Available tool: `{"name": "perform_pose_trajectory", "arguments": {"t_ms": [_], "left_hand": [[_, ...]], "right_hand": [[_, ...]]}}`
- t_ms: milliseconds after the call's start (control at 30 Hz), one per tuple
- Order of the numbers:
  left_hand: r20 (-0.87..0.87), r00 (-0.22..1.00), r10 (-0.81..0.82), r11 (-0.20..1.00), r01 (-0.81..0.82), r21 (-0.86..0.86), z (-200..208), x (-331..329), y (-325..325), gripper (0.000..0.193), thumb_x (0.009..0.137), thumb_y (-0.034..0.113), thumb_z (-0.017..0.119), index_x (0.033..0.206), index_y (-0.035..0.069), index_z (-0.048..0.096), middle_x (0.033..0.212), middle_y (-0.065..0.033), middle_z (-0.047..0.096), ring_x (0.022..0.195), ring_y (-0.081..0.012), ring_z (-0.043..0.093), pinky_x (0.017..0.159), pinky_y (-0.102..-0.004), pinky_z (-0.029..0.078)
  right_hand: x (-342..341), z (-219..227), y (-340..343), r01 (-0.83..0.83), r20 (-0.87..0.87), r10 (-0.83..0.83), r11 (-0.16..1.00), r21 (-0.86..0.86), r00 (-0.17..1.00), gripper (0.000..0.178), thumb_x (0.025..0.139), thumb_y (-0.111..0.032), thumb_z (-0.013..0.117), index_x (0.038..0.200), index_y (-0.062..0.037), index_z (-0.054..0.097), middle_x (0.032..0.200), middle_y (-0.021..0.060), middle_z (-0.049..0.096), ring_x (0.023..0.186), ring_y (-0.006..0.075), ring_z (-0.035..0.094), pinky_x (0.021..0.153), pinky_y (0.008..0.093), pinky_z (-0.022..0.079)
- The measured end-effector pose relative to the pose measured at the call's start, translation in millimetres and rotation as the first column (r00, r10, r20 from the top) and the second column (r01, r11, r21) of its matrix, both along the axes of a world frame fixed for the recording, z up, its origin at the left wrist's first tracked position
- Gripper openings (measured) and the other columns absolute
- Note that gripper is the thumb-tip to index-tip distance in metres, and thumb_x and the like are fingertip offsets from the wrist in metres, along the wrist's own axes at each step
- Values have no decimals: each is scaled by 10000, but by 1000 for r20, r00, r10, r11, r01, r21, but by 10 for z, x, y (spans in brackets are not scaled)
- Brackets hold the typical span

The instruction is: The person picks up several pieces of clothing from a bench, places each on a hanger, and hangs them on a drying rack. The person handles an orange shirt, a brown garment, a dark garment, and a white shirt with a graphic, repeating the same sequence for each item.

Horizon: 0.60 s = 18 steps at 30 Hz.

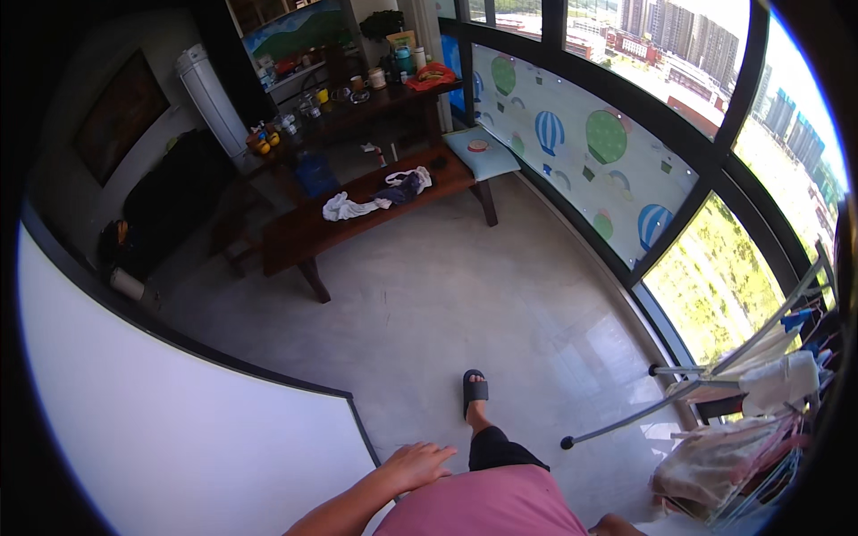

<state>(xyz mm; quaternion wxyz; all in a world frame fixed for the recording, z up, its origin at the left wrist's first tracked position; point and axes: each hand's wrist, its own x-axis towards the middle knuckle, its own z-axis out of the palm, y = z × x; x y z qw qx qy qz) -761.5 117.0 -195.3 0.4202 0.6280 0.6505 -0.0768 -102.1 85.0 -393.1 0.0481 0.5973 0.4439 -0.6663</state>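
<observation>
My left hand (420, 466) hangs in front of my pink shirt, its fingers loosely stretched and nothing held in it. It is nearest to the end of a white half-wall (214, 402). At the lower edge, only a small part of my right hand or wrist (615, 525) shows beside the shirt, and its fingers are hidden. Farther ahead stands a long dark wooden bench (286, 239) with white and dark crumpled clothes (353, 207) on it. A light blue cushion (481, 150) lies at the bench's right end.
A metal drying rack (626, 422) with hanging laundry (715, 464) stands on the right, its legs reaching onto the grey floor. Behind the bench, a dark table (357, 112) carries cups, jars and a red bag (431, 77). Tall windows line the right. One foot wears a dark slipper (475, 389).
</observation>
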Motion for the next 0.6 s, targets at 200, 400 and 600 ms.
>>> {"name": "perform_pose_trajectory", "arguments": {"t_ms": [200, 400, 600], "left_hand": [[-189, 961, 204, 978, -209, -7, 336, -1247, 699, 577, 1044, 467, 628, 1524, 159, 543, 1412, -155, 646, 1331, -354, 600, 1124, -461, 474], [-91, 874, 477, 874, -460, 160, 358, -2169, 1183, 555, 1022, 426, 680, 1502, 176, 557, 1372, -148, 675, 1284, -358, 636, 1079, -448, 514], [413, 500, 761, 565, -824, -43, -239, -3052, 1322, 411, 1065, 301, 535, 1455, 180, 581, 1201, -221, 714, 1131, -403, 697, 985, -460, 548]], "right_hand": [[-2891, -821, 3562, -785, 569, 691, 607, -122, 445, 457, 961, -469, 669, 1082, -52, 812, 1132, 192, 786, 1120, 367, 728, 979, 484, 573], [-6467, 533, 6146, -449, 317, 318, 640, 623, 894, 434, 930, -369, 719, 1215, -42, 740, 1070, 207, 792, 1058, 385, 744, 959, 469, 578], [-8846, 759, 6796, -520, 279, 487, 476, 709, 827, 393, 955, -371, 726, 1202, -65, 751, 961, 158, 803, 938, 336, 764, 894, 437, 592]]}}
